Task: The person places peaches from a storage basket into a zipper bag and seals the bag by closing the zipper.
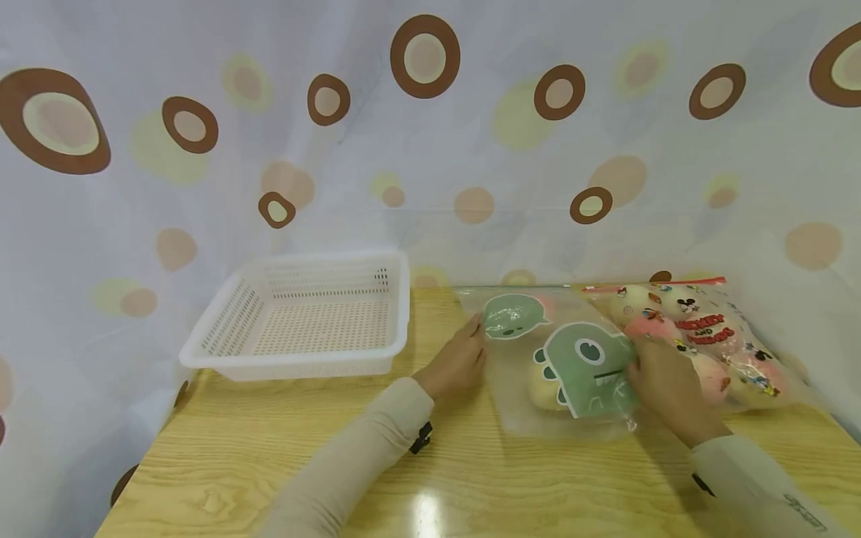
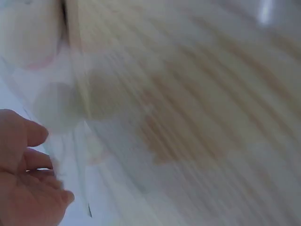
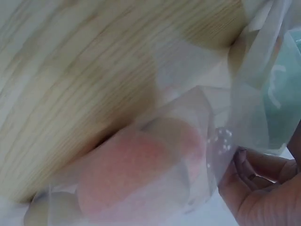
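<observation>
A clear zip bag (image 1: 518,396) printed with a green dinosaur lies on the wooden table, holding round pale and pink things. My right hand (image 1: 673,385) grips its right edge; in the right wrist view the curled fingers (image 3: 249,181) are at the crumpled film. At the left edge is my left hand (image 1: 454,362). The left wrist view shows its fingers (image 2: 35,134) loosely bent beside the film, with nothing visibly pinched. Just right of the dinosaur bag lies a second zip bag (image 1: 702,329), red-topped with Mickey print, filled with pink and cream round things, seen through film.
A white perforated plastic basket (image 1: 296,364) stands at the back left of the wooden table (image 1: 269,448). Behind everything hangs a pale curtain (image 1: 430,149) with brown and yellow spots, close to the table's back edge.
</observation>
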`<act>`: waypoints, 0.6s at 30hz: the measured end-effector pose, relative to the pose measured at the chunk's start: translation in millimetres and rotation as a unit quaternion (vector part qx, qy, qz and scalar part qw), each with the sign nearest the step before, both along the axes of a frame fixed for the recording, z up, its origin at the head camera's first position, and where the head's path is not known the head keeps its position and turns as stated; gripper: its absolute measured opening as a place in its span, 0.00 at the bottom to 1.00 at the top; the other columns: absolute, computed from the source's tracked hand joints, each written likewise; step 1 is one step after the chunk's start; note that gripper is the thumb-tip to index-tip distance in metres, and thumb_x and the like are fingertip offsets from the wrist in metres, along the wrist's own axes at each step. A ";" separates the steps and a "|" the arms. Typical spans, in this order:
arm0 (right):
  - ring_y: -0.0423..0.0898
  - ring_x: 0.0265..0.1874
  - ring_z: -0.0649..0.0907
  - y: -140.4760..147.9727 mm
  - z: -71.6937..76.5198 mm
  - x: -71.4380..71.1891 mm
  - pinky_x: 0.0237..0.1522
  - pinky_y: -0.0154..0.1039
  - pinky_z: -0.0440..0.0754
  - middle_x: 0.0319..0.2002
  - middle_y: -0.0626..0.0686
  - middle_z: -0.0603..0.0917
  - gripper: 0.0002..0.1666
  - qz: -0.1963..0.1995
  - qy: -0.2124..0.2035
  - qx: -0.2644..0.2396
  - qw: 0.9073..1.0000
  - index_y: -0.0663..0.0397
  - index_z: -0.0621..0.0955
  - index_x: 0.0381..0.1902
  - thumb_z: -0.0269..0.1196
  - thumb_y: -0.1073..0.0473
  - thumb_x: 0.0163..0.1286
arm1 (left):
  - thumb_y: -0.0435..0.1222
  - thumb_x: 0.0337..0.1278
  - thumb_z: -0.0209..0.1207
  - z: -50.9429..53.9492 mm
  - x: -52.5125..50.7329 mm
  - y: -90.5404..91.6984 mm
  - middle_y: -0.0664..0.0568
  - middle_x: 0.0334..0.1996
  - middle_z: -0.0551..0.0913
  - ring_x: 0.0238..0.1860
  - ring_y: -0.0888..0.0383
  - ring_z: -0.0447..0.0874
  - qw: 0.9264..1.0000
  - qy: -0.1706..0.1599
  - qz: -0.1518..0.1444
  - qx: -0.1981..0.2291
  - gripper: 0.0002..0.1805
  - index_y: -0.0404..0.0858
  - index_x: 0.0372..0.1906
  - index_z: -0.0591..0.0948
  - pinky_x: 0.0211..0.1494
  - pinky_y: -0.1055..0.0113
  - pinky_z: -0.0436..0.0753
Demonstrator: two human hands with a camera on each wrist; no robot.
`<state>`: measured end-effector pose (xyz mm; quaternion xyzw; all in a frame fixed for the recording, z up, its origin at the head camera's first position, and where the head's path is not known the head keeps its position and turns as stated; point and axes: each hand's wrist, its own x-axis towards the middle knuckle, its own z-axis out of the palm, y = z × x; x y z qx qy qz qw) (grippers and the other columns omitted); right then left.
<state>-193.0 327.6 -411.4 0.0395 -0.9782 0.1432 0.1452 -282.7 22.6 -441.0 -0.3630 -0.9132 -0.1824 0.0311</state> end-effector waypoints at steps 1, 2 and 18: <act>0.50 0.22 0.71 1.5 1.7 2.1 0.19 0.42 0.65 0.25 0.60 0.76 0.05 -0.007 -0.011 0.006 1.000 0.68 0.75 0.31 0.54 0.69 0.59 | 0.33 0.72 0.45 1.4 -1.7 2.8 0.31 0.72 0.51 0.72 0.40 0.53 1.000 0.018 0.003 0.003 0.26 0.23 0.69 0.60 0.72 0.54 0.59; 0.50 0.22 0.71 2.6 3.1 3.9 0.18 0.43 0.66 0.25 0.60 0.75 0.04 -0.013 -0.027 0.010 1.000 0.67 0.74 0.30 0.53 0.68 0.60 | 0.33 0.71 0.46 3.5 -1.5 4.9 0.32 0.72 0.53 0.72 0.39 0.53 0.999 0.034 0.005 0.007 0.26 0.24 0.69 0.61 0.72 0.52 0.59; 0.75 0.68 0.53 -14.6 -10.9 17.1 0.57 0.77 0.53 0.72 0.71 0.52 0.40 0.183 -0.060 0.021 0.981 0.46 0.59 0.74 0.57 0.43 0.70 | 0.63 0.67 0.36 4.4 72.8 -8.1 0.38 0.75 0.42 0.76 0.45 0.38 0.977 -0.096 -0.076 -0.173 0.43 0.42 0.77 0.45 0.71 0.45 0.57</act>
